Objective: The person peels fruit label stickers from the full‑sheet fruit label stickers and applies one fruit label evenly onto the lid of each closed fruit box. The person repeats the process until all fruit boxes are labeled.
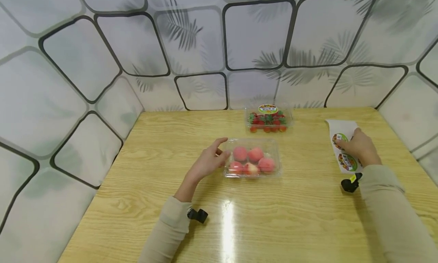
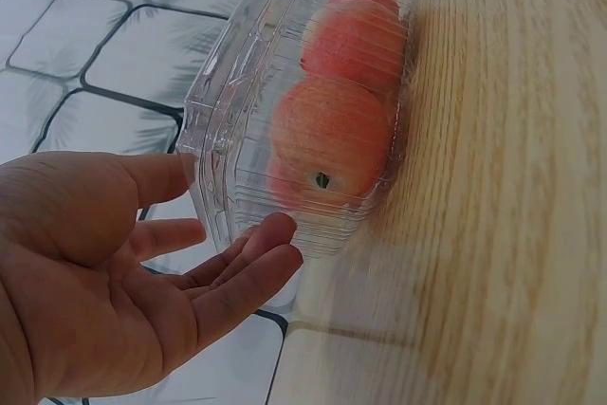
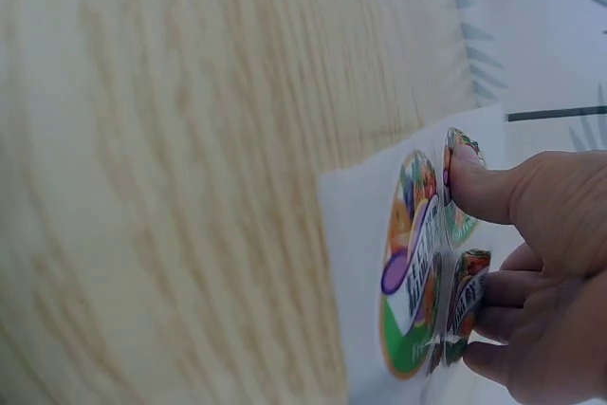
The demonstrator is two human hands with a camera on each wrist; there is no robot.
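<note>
A clear plastic clamshell box (image 1: 253, 143) holds several pink-red peaches (image 2: 332, 139) on the wooden table. My left hand (image 1: 210, 160) is at the box's left side, fingers loosely extended; the thumb and fingertips (image 2: 275, 230) meet its near end in the left wrist view. On the right, my right hand (image 1: 361, 147) is over a white sheet of round fruit stickers (image 1: 347, 162). In the right wrist view, the thumb lies on one sticker (image 3: 460, 220), and curled fingers pinch the sheet by another sticker (image 3: 469, 291), where the paper bends upward.
Behind the peaches, a second clear box of strawberries (image 1: 268, 122) carries an oval fruit label (image 1: 268, 109) on its lid. The wooden table (image 1: 154, 149) ends at patterned wall panels (image 1: 198, 91) at the back and sides. Each sleeve has a small black camera at the cuff.
</note>
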